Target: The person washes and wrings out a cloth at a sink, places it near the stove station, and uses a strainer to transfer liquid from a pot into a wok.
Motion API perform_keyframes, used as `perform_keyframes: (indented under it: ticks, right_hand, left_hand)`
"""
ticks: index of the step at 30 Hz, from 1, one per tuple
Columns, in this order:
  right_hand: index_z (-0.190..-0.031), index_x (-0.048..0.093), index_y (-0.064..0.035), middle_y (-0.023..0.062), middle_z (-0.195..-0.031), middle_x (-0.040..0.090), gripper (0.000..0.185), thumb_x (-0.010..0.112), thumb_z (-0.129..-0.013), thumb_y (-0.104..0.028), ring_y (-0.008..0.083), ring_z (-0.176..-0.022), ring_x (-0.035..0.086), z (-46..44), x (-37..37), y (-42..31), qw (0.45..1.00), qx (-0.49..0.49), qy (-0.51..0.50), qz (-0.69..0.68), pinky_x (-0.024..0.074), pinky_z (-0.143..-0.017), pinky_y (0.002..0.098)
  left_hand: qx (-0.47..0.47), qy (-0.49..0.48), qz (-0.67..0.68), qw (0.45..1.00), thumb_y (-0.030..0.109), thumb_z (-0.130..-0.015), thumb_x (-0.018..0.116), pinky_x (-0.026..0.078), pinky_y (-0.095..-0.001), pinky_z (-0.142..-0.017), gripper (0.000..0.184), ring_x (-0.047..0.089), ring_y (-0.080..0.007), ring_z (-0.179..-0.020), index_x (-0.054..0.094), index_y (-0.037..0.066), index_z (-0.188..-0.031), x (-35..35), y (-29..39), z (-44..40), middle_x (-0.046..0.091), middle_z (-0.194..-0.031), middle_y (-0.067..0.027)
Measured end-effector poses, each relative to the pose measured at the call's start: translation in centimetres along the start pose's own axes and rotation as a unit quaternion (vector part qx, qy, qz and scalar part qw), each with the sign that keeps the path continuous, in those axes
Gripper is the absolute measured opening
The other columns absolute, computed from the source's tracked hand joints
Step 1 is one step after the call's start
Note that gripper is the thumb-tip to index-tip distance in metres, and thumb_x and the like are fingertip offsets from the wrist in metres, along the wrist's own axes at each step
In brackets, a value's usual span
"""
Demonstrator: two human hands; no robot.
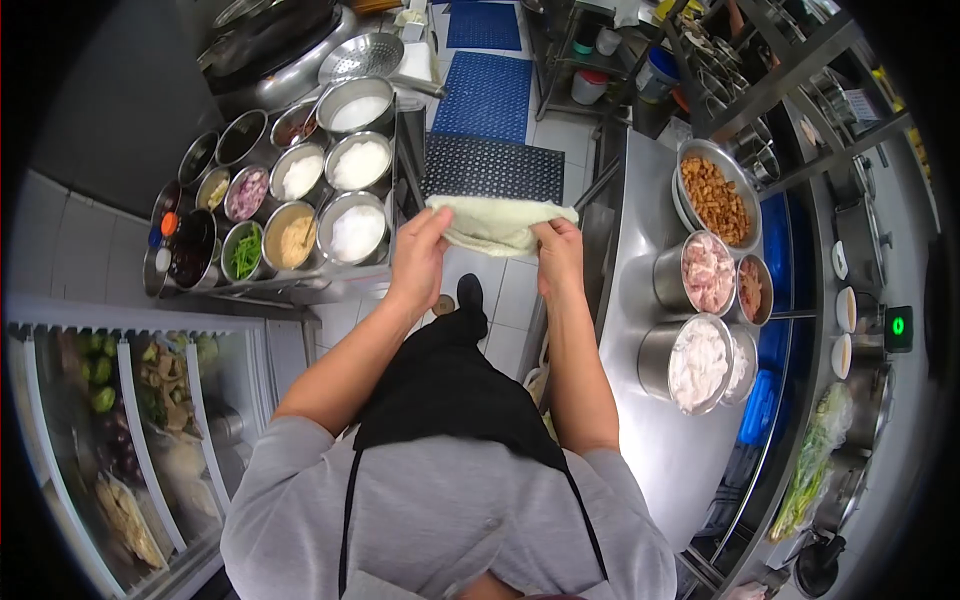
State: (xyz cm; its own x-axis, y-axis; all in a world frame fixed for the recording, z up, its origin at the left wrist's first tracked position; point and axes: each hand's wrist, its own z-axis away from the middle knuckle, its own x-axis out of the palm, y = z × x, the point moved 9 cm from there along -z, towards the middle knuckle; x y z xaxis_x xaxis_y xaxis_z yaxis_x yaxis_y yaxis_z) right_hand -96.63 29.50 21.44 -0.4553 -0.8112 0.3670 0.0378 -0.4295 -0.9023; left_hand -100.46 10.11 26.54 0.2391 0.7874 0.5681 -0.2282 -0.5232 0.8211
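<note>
Stretched between my two hands is a pale green-white cloth [490,228], held out in front of me above the floor mats. My left hand [422,245] pinches its left end, thumb on the near side. At the right end, my right hand [556,250] grips the cloth with bent fingers. The cloth's upper edge runs nearly straight and its middle sags a little. To the left of my hands stands a rack of metal pots, among them one with white powder [353,235] and one with chopped green onion [242,252].
A steel counter [650,450] on the right bears pots of raw meat [708,272] and a bowl of browned pieces [716,198]. A glass-topped chest [150,430] with vegetables stands at lower left. A perforated ladle [362,60] lies beyond the pots. Dark and blue mats [485,95] cover the aisle.
</note>
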Motion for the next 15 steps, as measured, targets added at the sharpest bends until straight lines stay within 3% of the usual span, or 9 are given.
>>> perform_keyframes:
  ticks: [2, 6, 7, 11, 15]
  right_hand:
    - [-0.092, 0.066, 0.0026, 0.0057, -0.088, 0.067, 0.012, 0.061, -0.085, -0.006, 0.0110, -0.077, 0.061, -2.4, -0.4, 0.1, 0.999, 0.040, -0.004, 0.036, 0.0457, -0.070, 0.0238]
    - [-0.095, 0.064, 0.0017, 0.0060, -0.090, 0.067, 0.013, 0.063, -0.087, -0.007, 0.0121, -0.080, 0.062, -7.1, 0.0, -1.6, 0.998, 0.058, -0.011, -0.029, 0.0478, -0.072, 0.0251]
    - [-0.097, 0.063, 0.0014, 0.0063, -0.091, 0.066, 0.013, 0.063, -0.087, -0.008, 0.0125, -0.080, 0.063, -8.5, 0.0, -2.2, 0.998, 0.049, -0.005, -0.048, 0.0484, -0.073, 0.0255]
    - [-0.099, 0.059, -0.0008, 0.0074, -0.093, 0.065, 0.014, 0.064, -0.087, -0.007, 0.0149, -0.082, 0.063, -14.7, -1.3, -4.3, 0.997, 0.030, 0.033, -0.068, 0.0505, -0.076, 0.0277]
    - [-0.098, 0.057, -0.0033, 0.0073, -0.095, 0.064, 0.012, 0.062, -0.089, -0.010, 0.0175, -0.086, 0.063, -20.5, -2.8, -7.9, 0.994, -0.029, 0.039, -0.094, 0.0515, -0.078, 0.0311]
  left_hand:
    - [-0.015, 0.033, 0.022, 0.999, 0.021, -0.094, 0.054, 0.041, -0.0289, -0.089, 0.021, 0.058, -0.0120, -0.095, 0.062, 0.002, -0.097, 0.2, -0.3, -3.1, 0.064, -0.099, -0.0043]
    - [-0.032, 0.055, 0.038, 0.997, 0.018, -0.093, 0.057, 0.048, -0.0275, -0.079, 0.018, 0.061, -0.0125, -0.087, 0.061, 0.002, -0.099, 1.8, -1.7, -9.9, 0.064, -0.099, -0.0041]
    - [-0.028, 0.051, 0.005, 0.998, 0.012, -0.090, 0.058, 0.049, -0.0267, -0.074, 0.015, 0.061, -0.0121, -0.083, 0.061, 0.002, -0.101, 2.8, -1.5, -11.5, 0.064, -0.097, -0.0043]
    - [-0.009, -0.016, -0.145, 0.989, 0.001, -0.087, 0.055, 0.048, -0.0265, -0.078, 0.020, 0.060, -0.0109, -0.087, 0.060, 0.001, -0.107, 4.6, -3.0, -18.6, 0.065, -0.098, -0.0037]
    - [-0.059, -0.058, -0.234, 0.969, -0.001, -0.085, 0.052, 0.048, -0.0273, -0.077, 0.023, 0.060, -0.0126, -0.087, 0.061, -0.001, -0.107, 4.8, -6.0, -25.6, 0.065, -0.097, -0.0054]
